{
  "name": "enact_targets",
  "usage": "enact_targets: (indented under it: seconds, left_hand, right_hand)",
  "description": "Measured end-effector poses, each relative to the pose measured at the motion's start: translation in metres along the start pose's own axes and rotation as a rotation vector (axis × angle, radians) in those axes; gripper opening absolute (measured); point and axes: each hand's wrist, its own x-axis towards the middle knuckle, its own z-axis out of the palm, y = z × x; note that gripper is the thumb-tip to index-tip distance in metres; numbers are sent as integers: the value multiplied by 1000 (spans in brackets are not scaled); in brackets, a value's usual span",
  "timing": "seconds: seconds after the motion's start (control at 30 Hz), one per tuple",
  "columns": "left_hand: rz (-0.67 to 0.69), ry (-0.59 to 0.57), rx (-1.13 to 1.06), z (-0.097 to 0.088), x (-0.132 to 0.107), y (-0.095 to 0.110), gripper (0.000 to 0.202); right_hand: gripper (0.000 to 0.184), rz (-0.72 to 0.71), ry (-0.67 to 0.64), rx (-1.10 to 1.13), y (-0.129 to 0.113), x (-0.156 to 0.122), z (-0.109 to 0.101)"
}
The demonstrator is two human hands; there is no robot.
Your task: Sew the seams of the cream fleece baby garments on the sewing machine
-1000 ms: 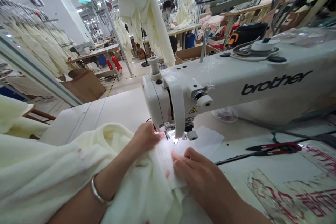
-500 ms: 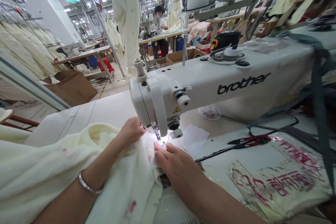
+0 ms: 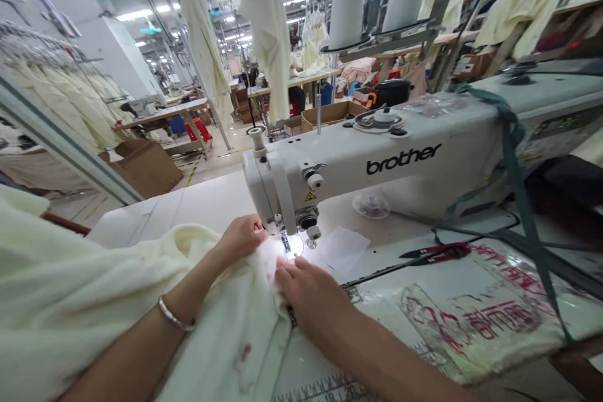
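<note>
a pale desk [image 3: 198, 201] carries a white brother sewing machine [image 3: 400, 151], with red-handled snips [image 3: 436, 254] and a clear bag printed in red [image 3: 471, 320] to the right and a white paper piece [image 3: 346, 245] just right of the presser foot [image 3: 285, 242]. the far room holds hanging cream garments [image 3: 268, 31], other desks and cardboard boxes [image 3: 146, 163]. cream fabric [image 3: 70, 276] spreads from the near left up to the foot. the left hand [image 3: 242, 237] is curled, gripping the fabric just left of the foot; the right hand [image 3: 306, 289] lies flat and open, pressing the fabric down near the foot. since half a second ago both hands have kept these places, while the view has drawn back, so the machine looks farther off.
</note>
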Motion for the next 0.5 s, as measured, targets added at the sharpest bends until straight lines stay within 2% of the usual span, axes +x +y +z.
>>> enact_targets:
  seconds: [0.1,0.17,0.23,0.3,0.4,0.5]
  left_hand:
    - [-28,42,3,-34,-45,15,21]
    - [-16,10,-150,-56,-88,30,34]
    - [-34,0,-333,-68,-129,43,38]
    - [-55,-2,-425,-72,-159,51,34]
    - [-55,-60,-437,-69,-179,53,29]
    - [-73,-75,-418,-65,-181,53,29]
  right_hand:
    - [37,-89,202,118,-16,-6,-28]
    - [37,-170,374,207,-30,-17,-44]
    - [34,-219,465,254,-40,-28,-52]
    - [35,-186,500,262,-42,-36,-53]
    - [33,-64,488,232,-30,-41,-45]
    - [34,49,449,173,-7,-40,-33]
